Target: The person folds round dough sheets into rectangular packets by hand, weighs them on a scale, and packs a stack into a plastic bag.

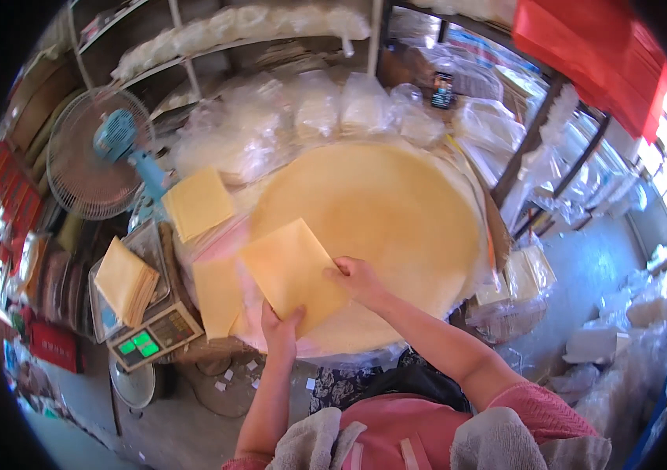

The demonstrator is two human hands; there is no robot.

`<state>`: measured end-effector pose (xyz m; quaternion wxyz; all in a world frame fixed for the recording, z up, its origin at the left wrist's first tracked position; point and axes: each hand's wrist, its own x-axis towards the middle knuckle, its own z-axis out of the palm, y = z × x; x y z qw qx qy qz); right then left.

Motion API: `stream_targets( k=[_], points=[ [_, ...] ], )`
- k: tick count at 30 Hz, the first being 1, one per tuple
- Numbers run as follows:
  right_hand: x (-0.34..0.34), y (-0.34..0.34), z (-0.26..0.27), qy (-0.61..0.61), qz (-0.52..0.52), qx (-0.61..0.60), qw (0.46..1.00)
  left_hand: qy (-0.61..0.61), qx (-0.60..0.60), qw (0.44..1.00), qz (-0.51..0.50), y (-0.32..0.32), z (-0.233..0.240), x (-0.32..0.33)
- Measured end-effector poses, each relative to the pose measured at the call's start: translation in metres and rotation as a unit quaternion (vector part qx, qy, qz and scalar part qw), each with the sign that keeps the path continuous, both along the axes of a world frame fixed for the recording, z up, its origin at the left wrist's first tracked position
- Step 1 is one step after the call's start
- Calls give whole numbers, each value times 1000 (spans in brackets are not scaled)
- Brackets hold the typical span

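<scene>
A thin square yellow sheet, or a thin stack of such sheets [295,270], is held over the near left part of a large round yellowish sheet pile [368,205]. My left hand [281,329] grips its lower edge, thumb on top. My right hand [360,282] pinches its right corner. Beside it on the left lies another yellow piece [216,296], and farther back a square yellow stack [199,202]. A folded yellow stack [126,281] rests on the metal tray of a digital scale [154,338] with lit green displays.
A blue fan [116,135] stands at the back left. Plastic-wrapped packs [315,106] line the table's far side, with a phone [442,90] behind. Red plastic [597,59] hangs at the upper right. Wrapped bundles [621,352] lie at the lower right.
</scene>
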<state>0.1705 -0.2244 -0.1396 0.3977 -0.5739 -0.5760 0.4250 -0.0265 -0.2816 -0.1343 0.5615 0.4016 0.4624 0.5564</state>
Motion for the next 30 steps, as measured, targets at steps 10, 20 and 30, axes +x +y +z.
stream_targets(
  k=[10, 20, 30],
  points=[
    [63, -7, -62, -411, 14, 296, 862, 55, 217, 944, 242, 57, 87, -188],
    [46, -7, -50, -388, -7, 301, 871, 56, 82, 914, 393, 107, 42, -385],
    [44, -8, -49, -393, 3, 309, 866, 436, 61, 761, 476, 105, 29, -387]
  ],
)
